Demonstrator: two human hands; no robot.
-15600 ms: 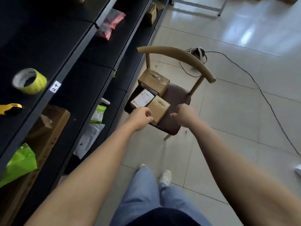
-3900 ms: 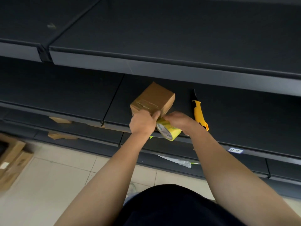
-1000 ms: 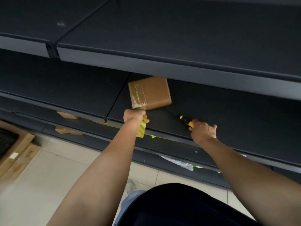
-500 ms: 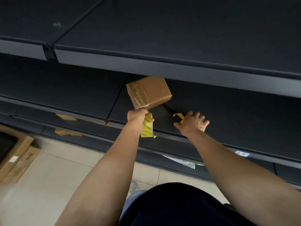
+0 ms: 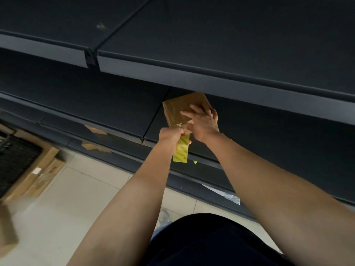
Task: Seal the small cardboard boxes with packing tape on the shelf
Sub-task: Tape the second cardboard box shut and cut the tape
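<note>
The small cardboard box (image 5: pixel 177 109) sits on the dark middle shelf (image 5: pixel 115 112), its far end under the front lip of the shelf above. The right hand (image 5: pixel 203 122) lies flat on the box's top, fingers straight and spread. Just in front of the box's near edge, the left hand (image 5: pixel 170 134) curls round a yellow-green roll of packing tape (image 5: pixel 181 150), which hangs past the shelf's front edge

A: Where's the box (image 5: pixel 179 110)?
B: 1 small brown cardboard box on the dark shelf (image 5: pixel 115 110), glossy clear tape over its top.
A: And the roll (image 5: pixel 181 150)?
B: Yellow-green, on edge, just below the box's near corner.
</note>
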